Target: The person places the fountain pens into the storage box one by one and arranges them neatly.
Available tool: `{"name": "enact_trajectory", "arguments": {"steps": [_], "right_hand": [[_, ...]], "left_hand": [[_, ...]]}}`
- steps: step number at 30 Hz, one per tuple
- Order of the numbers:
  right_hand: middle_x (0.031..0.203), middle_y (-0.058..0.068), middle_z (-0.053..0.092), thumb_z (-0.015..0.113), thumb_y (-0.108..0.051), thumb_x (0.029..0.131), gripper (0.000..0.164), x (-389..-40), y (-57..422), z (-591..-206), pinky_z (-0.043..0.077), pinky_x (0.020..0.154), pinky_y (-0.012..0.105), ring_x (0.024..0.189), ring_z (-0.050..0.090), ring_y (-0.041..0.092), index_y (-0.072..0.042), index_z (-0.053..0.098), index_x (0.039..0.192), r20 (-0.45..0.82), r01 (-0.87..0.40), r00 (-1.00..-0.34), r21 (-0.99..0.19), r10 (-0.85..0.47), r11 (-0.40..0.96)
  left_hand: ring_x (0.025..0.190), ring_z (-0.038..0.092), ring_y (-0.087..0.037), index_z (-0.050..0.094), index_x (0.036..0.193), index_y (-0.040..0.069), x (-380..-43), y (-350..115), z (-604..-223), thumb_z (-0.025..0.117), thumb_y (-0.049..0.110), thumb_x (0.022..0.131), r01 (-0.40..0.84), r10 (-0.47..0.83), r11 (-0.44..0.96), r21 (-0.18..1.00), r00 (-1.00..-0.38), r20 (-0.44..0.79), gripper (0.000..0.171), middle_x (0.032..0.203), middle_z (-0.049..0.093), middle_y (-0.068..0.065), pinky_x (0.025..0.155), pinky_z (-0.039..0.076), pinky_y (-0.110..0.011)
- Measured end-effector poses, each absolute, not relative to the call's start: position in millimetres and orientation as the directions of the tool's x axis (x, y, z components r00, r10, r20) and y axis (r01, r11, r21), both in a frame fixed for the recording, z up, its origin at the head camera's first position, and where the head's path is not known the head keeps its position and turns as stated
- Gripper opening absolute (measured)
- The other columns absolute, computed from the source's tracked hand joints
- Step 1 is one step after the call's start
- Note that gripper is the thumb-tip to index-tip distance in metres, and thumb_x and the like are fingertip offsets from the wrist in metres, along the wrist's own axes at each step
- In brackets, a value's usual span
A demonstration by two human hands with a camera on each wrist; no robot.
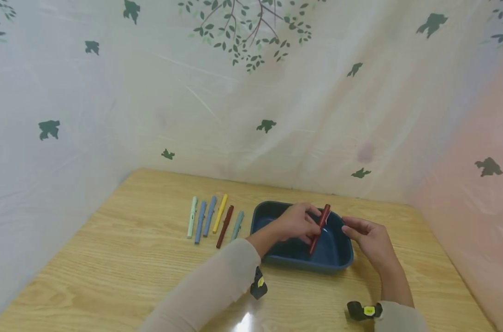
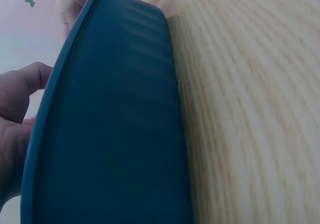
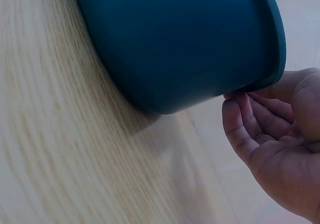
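Note:
A dark blue rectangular tray (image 1: 303, 264) stands upright on the wooden table. Over its inside, my left hand (image 1: 294, 224) pinches a red pen (image 1: 325, 215), which is tilted with its lower end down in the tray. At the tray's right back corner, my right hand (image 1: 372, 240) holds the rim between thumb and fingers. The right wrist view shows that hand (image 3: 285, 139) at the rim, beside the tray's outer wall (image 3: 175, 44). From the left wrist, the tray's side (image 2: 115, 109) hides the pen and part of the left hand (image 2: 15, 104).
Left of the tray, several pens lie roughly side by side: light green (image 1: 192, 217), two blue (image 1: 200, 222), yellow (image 1: 220, 214), dark red (image 1: 225, 227) and teal (image 1: 237, 225). A printed curtain (image 1: 218, 138) stands behind and beside the table (image 1: 122, 258).

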State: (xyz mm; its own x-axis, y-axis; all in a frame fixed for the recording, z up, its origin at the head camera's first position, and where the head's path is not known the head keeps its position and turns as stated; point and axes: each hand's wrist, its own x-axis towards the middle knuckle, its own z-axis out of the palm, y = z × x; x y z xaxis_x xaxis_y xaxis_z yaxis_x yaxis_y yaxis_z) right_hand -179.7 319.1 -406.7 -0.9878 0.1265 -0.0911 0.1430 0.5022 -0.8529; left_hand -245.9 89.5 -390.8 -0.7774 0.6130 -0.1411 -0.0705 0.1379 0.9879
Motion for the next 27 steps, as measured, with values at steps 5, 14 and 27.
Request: {"name": "enact_trajectory", "arguments": {"steps": [5, 14, 27], "right_hand": [[0.145, 0.016, 0.058, 0.065, -0.044, 0.101, 0.057, -180, 320, -407, 0.042, 0.113, 0.058, 0.137, 0.050, 0.035, -0.008, 0.058, 0.144, -0.099, 0.149, -0.987, -0.851, 0.125, 0.504], [0.146, 0.016, 0.057, 0.066, -0.043, 0.101, 0.056, -181, 319, -405, 0.040, 0.114, 0.059, 0.139, 0.048, 0.036, -0.007, 0.059, 0.144, -0.105, 0.154, -0.987, -0.853, 0.126, 0.498], [0.146, 0.016, 0.057, 0.064, -0.044, 0.101, 0.055, -179, 320, -406, 0.040, 0.113, 0.061, 0.139, 0.048, 0.037, -0.009, 0.059, 0.144, -0.102, 0.149, -0.988, -0.844, 0.118, 0.515]], "left_hand": [[0.073, 0.074, -0.030, 0.060, 0.120, 0.001, -243, 94, -394, 0.069, -0.012, 0.088, -0.133, 0.606, 0.162, 0.978, -0.768, -0.205, 0.036, 0.085, 0.072, -0.016, 0.060, 0.064, -0.041], [0.080, 0.075, -0.037, 0.057, 0.112, 0.001, -239, 99, -397, 0.067, -0.015, 0.088, -0.289, 0.601, 0.195, 0.937, -0.720, -0.348, 0.031, 0.082, 0.072, -0.021, 0.063, 0.065, -0.043], [0.084, 0.074, -0.042, 0.057, 0.114, -0.001, -239, 106, -406, 0.067, -0.019, 0.087, -0.391, 0.549, 0.200, 0.898, -0.715, -0.434, 0.034, 0.084, 0.069, -0.022, 0.068, 0.065, -0.045]]}}
